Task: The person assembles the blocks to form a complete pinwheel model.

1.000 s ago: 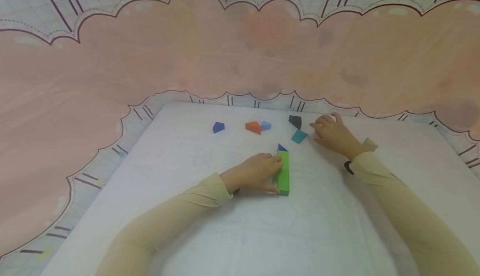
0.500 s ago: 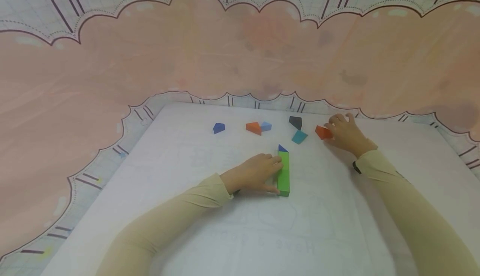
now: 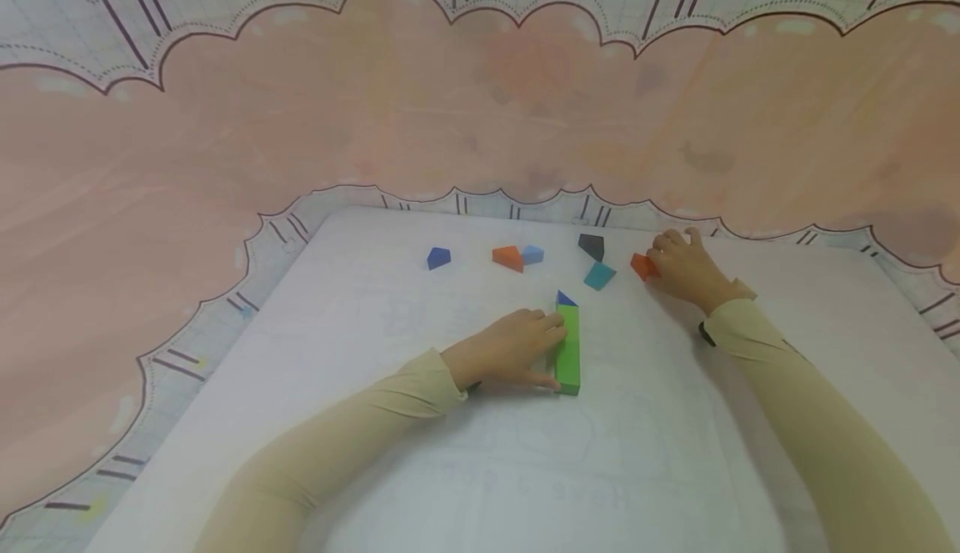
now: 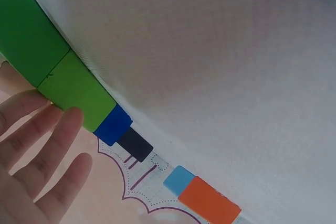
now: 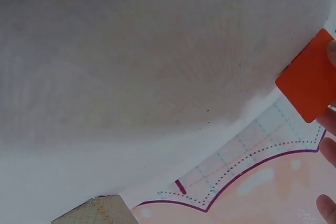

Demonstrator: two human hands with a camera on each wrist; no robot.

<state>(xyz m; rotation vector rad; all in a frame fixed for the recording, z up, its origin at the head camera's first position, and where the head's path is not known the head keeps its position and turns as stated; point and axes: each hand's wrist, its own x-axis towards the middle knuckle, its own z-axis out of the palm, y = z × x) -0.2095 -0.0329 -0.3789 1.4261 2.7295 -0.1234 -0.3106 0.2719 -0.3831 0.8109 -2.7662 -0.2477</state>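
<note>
In the head view my left hand (image 3: 506,348) rests against the left side of a green block row (image 3: 568,353), thumb by its near end. Its fingers are spread and nearly straight; the left wrist view shows them touching a light green block (image 4: 79,87) that meets a darker green block (image 4: 31,30). A blue triangular block (image 3: 566,298) sits at the row's far end. Farther right, my right hand (image 3: 686,271) pinches an orange-red block (image 3: 642,266) by its right side. In the right wrist view, fingers partly cover that orange face (image 5: 304,80).
A dark grey block (image 3: 592,246) and a teal block (image 3: 599,275) lie left of the right hand. Farther left are a light blue block (image 3: 533,254), an orange block (image 3: 507,258) and a dark blue block (image 3: 438,258). A plain wooden block (image 5: 100,211) lies by the right wrist.
My right hand first moved right, bringing the orange-red block into view at its fingers, then shifted slightly back left. The left hand and green row have stayed in place.
</note>
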